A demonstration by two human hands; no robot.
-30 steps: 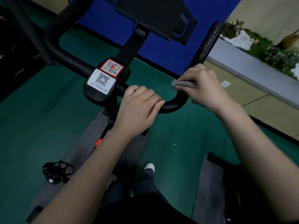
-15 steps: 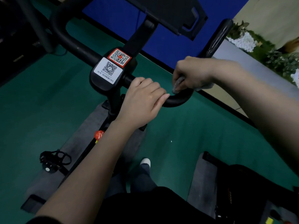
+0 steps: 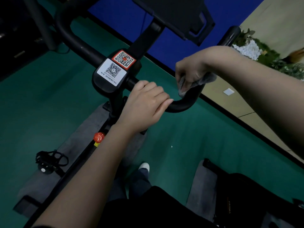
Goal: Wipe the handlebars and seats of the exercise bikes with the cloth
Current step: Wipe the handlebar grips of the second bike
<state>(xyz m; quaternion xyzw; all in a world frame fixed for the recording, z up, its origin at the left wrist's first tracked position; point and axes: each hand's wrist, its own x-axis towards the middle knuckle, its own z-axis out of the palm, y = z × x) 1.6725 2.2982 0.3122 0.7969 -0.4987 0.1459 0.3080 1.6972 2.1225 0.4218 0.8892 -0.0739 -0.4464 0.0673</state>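
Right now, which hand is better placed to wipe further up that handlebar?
The right hand: it grips the grey cloth against the handlebar at its right bend; the left hand only holds the handlebar, no cloth.

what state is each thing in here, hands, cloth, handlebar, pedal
left hand: fingers curled over the handlebar beside the centre housing
right hand: gripping the cloth against the handlebar's right bend
cloth: bunched, pressed on the handlebar under the right hand
handlebar: held by both hands, right upright end bare
pedal: strap on, no foot in it
QR stickers: two, stuck flat on the centre housing
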